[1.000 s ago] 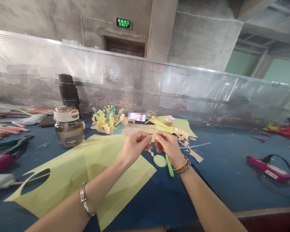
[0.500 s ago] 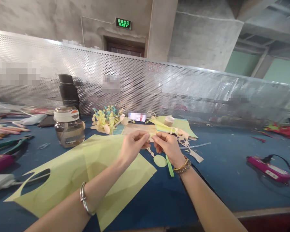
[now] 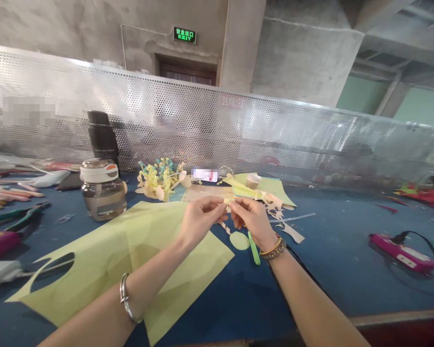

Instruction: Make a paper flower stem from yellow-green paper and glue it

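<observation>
My left hand [image 3: 201, 218] and my right hand [image 3: 251, 215] meet fingertip to fingertip above the table, both closed in a pinch. Between them is a small pale yellow piece [image 3: 229, 199], probably paper, held from both sides. Just below my hands lie a pale green oval [image 3: 239, 241] and a bright green tool [image 3: 253, 248]. A large yellow-green sheet [image 3: 181, 270] with cut-out holes spreads beneath my left forearm.
Yellow and teal paper flowers [image 3: 161, 178] stand behind the sheet, beside a drink bottle [image 3: 103, 193] and a black flask [image 3: 103, 137]. Cut paper scraps [image 3: 274, 205] lie behind my right hand. Pliers [image 3: 21, 219] are at left, a purple power strip [image 3: 403, 253] at right.
The small yellow piece shows more clearly between my fingertips, which have shifted very slightly. The things on the table are unmoved.
</observation>
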Demonstrator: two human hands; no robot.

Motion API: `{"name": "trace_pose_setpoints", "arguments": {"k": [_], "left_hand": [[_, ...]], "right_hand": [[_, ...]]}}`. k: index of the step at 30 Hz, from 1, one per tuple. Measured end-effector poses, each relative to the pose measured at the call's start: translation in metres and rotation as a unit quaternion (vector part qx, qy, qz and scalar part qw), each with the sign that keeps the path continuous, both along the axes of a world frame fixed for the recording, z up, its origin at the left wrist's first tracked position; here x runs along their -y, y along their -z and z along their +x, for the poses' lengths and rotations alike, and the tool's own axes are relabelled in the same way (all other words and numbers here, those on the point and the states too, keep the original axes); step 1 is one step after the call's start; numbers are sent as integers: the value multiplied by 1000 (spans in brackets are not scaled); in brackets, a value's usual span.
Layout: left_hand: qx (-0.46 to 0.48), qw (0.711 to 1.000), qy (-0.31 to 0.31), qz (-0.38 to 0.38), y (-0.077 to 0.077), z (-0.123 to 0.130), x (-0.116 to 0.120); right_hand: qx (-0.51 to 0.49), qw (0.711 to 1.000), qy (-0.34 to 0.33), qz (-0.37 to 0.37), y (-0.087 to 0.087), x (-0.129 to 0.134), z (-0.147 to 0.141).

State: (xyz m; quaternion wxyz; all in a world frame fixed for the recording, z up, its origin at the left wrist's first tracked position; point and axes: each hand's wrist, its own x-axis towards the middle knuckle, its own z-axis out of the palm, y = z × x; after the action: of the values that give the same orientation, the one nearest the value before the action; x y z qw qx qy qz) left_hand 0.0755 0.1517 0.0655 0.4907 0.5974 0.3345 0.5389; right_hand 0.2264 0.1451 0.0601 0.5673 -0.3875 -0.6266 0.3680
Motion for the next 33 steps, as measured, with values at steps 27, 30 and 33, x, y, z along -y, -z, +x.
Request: {"name": "trace_pose_setpoints", "arguments": {"k": [27,30,33], "left_hand": [[-36,999,-24,5,-5,-1,4],[-37,999,-25,2,-5,-1,4],[-35,999,-21,2,-4,-1,3]], "right_hand": [[-6,1000,-3,6,-1,1,-1],[-7,1000,-3,5,-1,1,-1],[-10,1000,0,4,-1,1,-1]]}}
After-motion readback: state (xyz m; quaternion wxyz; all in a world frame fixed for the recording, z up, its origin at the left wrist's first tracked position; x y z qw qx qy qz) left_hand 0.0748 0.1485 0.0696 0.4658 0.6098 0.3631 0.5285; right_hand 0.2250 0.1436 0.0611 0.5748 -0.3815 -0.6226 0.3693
